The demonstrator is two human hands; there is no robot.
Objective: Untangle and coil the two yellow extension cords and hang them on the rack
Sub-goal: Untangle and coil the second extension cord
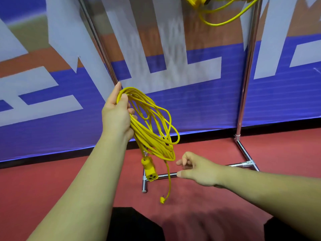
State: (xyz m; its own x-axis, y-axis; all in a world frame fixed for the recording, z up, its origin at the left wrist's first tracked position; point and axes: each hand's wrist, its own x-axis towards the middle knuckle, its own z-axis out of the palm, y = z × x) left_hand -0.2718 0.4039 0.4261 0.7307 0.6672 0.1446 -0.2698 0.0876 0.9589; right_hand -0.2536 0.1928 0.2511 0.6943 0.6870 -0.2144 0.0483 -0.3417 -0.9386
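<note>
Loosely curled and holding nothing, the right hand (196, 169) hovered low over the red floor (86, 185), its fingertips near the cord's trailing tail but apart from it. At 10 o'clock from it, the left hand (118, 112) gripped the top of the coiled yellow extension cord (151, 131), thumb and fingers wrapped round the gathered loops. The coil hung in air in uneven, slack loops, some straying wider than the rest toward 3 o'clock. From its bottom, at 6 o'clock, dangled the blocky yellow socket end (150, 169), and a single strand dropped further to the small plug (162, 200) just above the floor. Behind the coil stood the rack (246, 66), shiny metal tubing with its base bar lying on the floor and two uprights rising. A blue, white and orange banner (191, 101) backed the rack. At 1 o'clock in the view, the second yellow cord (224, 21) hung from the top of the rack, one loop drooping down.
</note>
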